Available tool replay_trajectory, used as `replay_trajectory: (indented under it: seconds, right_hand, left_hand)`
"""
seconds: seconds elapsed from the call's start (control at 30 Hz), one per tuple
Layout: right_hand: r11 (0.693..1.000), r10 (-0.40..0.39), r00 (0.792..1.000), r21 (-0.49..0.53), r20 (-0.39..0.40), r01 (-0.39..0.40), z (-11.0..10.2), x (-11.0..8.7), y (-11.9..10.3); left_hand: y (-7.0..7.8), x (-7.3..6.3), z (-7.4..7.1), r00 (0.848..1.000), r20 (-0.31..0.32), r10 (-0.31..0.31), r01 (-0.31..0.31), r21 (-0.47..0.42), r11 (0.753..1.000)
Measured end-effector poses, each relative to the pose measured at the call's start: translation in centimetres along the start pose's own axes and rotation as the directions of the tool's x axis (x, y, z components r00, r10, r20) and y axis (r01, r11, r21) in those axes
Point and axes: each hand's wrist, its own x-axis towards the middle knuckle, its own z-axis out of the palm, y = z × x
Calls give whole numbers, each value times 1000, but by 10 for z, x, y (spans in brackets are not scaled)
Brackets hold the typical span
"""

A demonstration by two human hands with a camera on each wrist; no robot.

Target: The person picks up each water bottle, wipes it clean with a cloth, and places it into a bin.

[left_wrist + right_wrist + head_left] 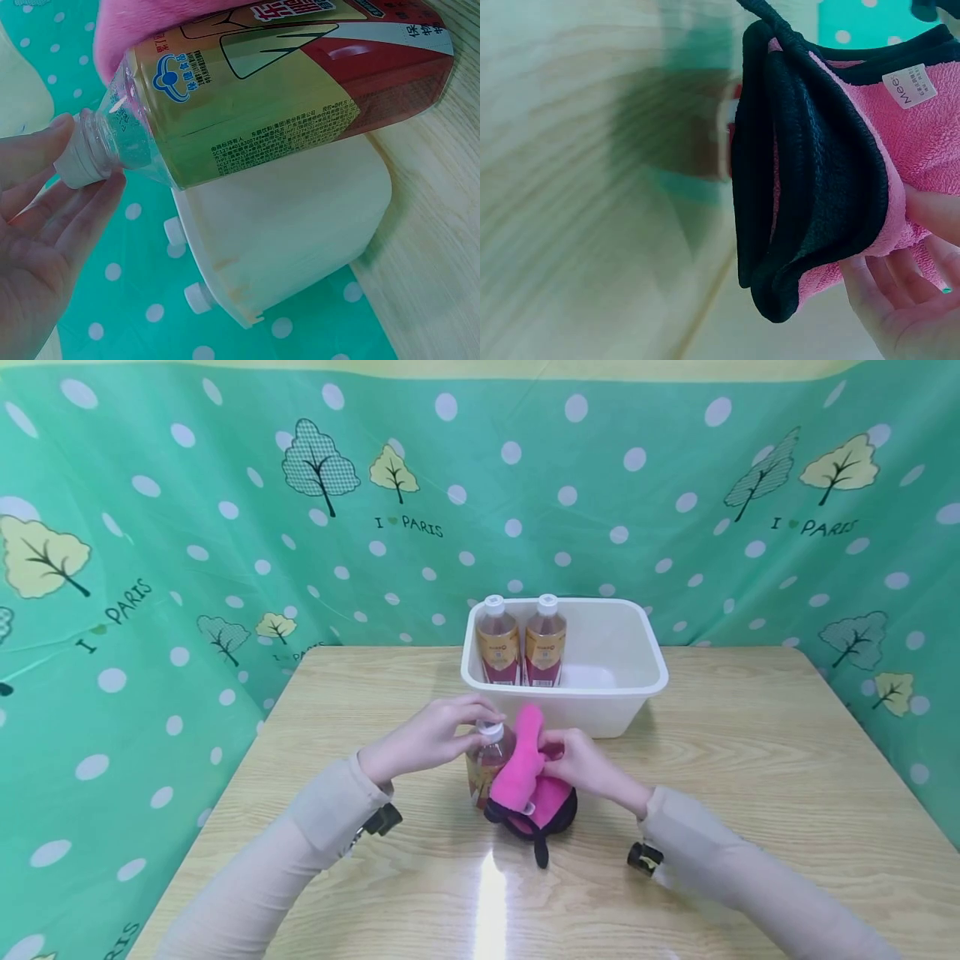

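My left hand [465, 727] pinches the white cap [79, 154] of a plastic drink bottle [486, 768], which stands on the table in front of the white bin. A pink cloth with black trim [517, 777] hangs from my right hand [581, 762], whose thumb and fingers grip it. In the head view the cloth covers part of the bottle's right side. A small white tag [909, 86] shows on the cloth in the right wrist view. The bottle's yellow and red label [255, 112] fills the top of the left wrist view.
Behind the hands stands the white plastic bin [615, 706], holding a capped bottle [498, 647] and a second one [545, 647] on its left side. The wooden table [750, 735] reaches a green dotted curtain [600, 510] at the back.
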Motion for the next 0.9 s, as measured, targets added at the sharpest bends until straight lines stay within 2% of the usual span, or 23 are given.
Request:
replay_trajectory:
  seconds: [0.33,0.9]
  right_hand:
    - [1000,21,1000,5,-1,-21,-9,4,-11]
    - [999,31,999,-35,5,-31,1,4,7]
  left_hand:
    - [-2,0,0,1000,-1,1,-1,-6,1000]
    - [-1,1,0,1000,2,4,-4,-17,1000]
